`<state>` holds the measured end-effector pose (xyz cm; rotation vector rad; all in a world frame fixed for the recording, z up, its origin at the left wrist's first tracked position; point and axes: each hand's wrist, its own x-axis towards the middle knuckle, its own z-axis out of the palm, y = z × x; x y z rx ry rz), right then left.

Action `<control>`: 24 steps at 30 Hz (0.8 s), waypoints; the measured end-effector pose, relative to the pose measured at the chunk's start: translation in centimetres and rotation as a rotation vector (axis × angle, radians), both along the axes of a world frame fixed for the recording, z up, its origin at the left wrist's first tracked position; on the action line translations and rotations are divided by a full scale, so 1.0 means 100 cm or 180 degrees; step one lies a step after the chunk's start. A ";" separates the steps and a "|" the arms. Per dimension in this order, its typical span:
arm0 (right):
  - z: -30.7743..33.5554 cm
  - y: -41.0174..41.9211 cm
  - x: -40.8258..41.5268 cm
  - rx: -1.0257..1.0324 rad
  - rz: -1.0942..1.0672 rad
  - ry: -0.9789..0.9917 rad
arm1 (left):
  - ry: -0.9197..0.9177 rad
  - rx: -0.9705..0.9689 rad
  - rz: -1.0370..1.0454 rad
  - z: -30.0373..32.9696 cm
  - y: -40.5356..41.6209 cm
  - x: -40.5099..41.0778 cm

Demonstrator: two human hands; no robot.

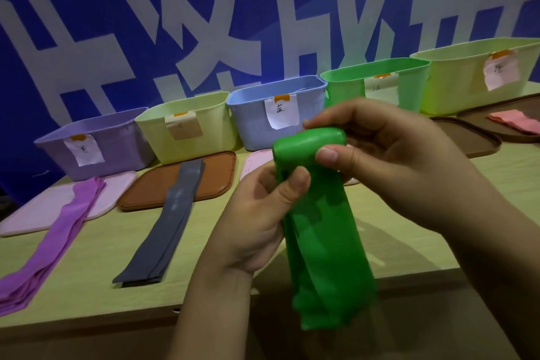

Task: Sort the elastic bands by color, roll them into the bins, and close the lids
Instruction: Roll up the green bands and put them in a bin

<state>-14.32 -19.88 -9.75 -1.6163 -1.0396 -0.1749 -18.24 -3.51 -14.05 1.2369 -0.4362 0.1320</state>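
Observation:
Both hands hold a stack of green elastic bands point(327, 231) above the table's front edge. Its top end is wound into a tight roll point(306, 143); the rest hangs down loose. My right hand point(388, 152) pinches the roll between thumb and fingers. My left hand point(263, 213) grips the bands just below the roll, thumb pressed on the front. The open green bin point(344, 86) stands behind my hands. Purple bands point(55, 245) lie over a pink lid point(38, 213) at the left. Grey bands point(163, 228) lie across a brown lid point(216, 175). Pink bands point(514, 121) rest on a brown lid at far right.
Five open, labelled bins stand in a row at the back: purple point(117, 146), pale yellow-green point(210, 126), blue point(251, 123), green, and a larger pale green one point(455, 79). Another brown lid point(479, 140) lies right of my hands. The table's front edge point(117, 321) runs below.

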 end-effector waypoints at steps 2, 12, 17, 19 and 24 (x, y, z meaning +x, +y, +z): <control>0.005 -0.001 -0.003 0.0099 0.0022 -0.0011 | 0.0031 0.0003 -0.0001 0.000 -0.002 0.003; -0.002 0.018 0.002 0.0514 -0.0604 -0.0507 | 0.0108 -0.0082 0.0509 -0.005 -0.034 0.011; -0.009 0.017 0.009 0.0649 -0.0351 -0.0239 | 0.0042 -0.0411 0.0473 -0.008 -0.033 0.008; -0.013 0.017 0.008 0.0633 -0.0338 -0.0258 | -0.0119 -0.0297 0.0710 -0.007 -0.035 0.006; -0.019 0.017 0.009 0.0388 -0.0667 -0.0838 | 0.0033 0.0195 0.1571 0.000 -0.039 0.002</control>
